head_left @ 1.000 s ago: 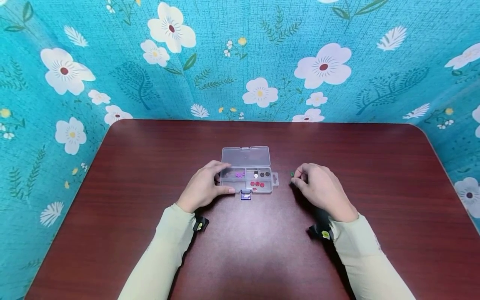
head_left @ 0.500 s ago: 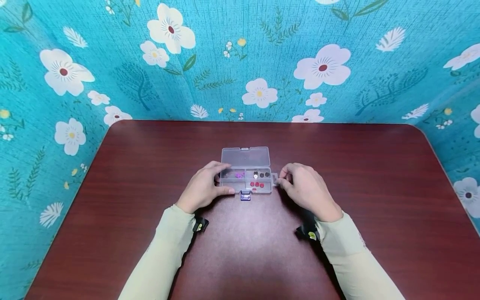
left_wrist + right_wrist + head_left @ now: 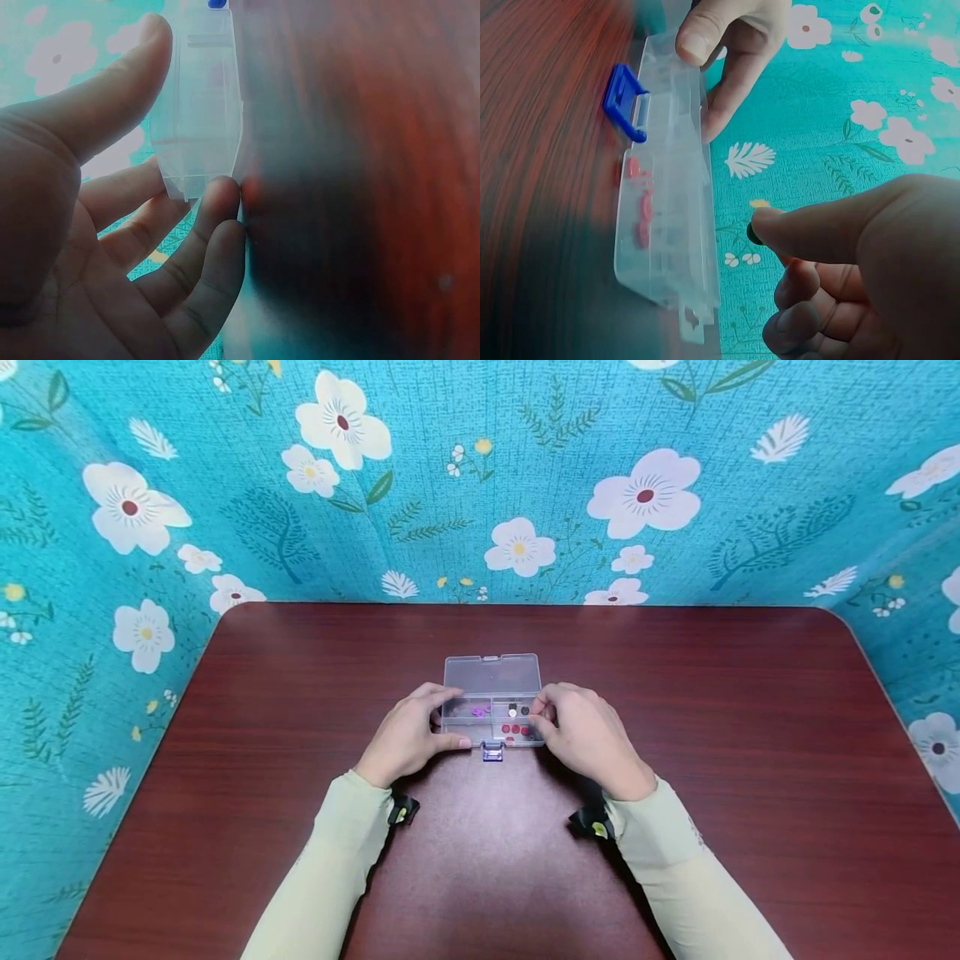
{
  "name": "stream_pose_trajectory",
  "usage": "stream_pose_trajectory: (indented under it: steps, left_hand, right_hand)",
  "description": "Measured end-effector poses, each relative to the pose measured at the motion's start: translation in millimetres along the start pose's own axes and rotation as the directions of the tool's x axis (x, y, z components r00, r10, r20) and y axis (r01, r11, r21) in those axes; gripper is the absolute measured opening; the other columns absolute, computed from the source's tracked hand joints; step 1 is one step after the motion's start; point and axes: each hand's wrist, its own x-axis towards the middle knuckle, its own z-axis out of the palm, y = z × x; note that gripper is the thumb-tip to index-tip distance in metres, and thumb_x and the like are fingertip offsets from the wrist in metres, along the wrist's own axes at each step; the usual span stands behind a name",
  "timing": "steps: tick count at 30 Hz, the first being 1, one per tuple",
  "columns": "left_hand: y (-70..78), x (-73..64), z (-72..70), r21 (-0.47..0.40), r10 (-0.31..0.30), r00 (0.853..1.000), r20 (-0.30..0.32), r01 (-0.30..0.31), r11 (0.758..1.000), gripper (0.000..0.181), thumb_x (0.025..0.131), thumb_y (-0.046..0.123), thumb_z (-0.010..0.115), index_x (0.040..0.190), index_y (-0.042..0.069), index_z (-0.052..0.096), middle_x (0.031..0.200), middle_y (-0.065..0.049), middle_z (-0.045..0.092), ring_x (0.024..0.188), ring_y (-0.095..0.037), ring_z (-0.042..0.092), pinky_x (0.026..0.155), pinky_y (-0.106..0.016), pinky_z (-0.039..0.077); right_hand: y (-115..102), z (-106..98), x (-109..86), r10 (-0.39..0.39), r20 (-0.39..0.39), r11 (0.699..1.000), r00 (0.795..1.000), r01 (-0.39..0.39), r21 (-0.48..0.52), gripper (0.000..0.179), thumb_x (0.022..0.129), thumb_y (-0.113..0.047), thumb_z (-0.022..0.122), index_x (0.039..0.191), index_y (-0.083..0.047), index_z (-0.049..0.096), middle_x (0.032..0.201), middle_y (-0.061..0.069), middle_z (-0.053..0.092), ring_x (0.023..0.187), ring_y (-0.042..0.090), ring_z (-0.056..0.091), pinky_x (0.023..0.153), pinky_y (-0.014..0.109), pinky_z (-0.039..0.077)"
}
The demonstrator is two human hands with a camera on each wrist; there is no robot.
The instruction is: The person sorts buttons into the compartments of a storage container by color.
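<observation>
A clear plastic compartment box (image 3: 467, 721) lies on the table with its lid (image 3: 491, 674) folded back. My left hand (image 3: 405, 735) grips its left end, thumb at the front wall and fingers round the back and end. Over the right end of the box, my right hand (image 3: 588, 731) pinches a small dark green button (image 3: 754, 235) between thumb and finger; in the head view the fingers hide it. Purple buttons (image 3: 478, 712) lie in the back left compartment, dark ones (image 3: 525, 711) and a white one (image 3: 512, 713) in the back right, red ones (image 3: 515, 729) in the front right.
The blue latch (image 3: 492, 752) hangs down at the front of the box, and a hanging tab (image 3: 692, 322) juts from its right end. The dark red wooden table (image 3: 480, 860) ends at a blue flowered cloth (image 3: 450, 485) behind.
My right hand has moved left from the table beside the box to over its right end, carrying the green button from there. My left hand stays on the box.
</observation>
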Motion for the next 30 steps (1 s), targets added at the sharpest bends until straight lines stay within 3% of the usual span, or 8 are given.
stream_pose_trajectory:
  steps: [5,30]
  left_hand:
    - [0.7,-0.1,-1.0,0.001,0.000,1.000,-0.005,0.000,1.000,0.068,0.081,0.035,0.086,0.140,0.016,0.060,0.132,-0.002,0.058,0.094,-0.019,0.055,0.083,-0.038,0.047]
    - [0.4,-0.8,-0.1,-0.019,0.035,0.999,-0.012,-0.036,0.999,0.066,0.080,0.034,0.086,0.138,0.013,0.062,0.130,-0.002,0.059,0.087,-0.017,0.054,0.077,-0.035,0.045]
  right_hand:
    - [-7,2,4.0,-0.013,-0.005,1.000,1.000,0.014,0.014,0.012,0.088,-0.016,0.076,0.082,-0.016,0.065,0.073,-0.005,0.053,0.061,0.011,0.048,0.055,0.031,0.040]
    - [-28,25,13.7,-0.053,0.045,0.997,0.998,0.051,0.065,0.009,0.090,-0.013,0.071,0.084,-0.017,0.065,0.072,-0.006,0.053,0.058,0.010,0.047,0.053,0.028,0.039]
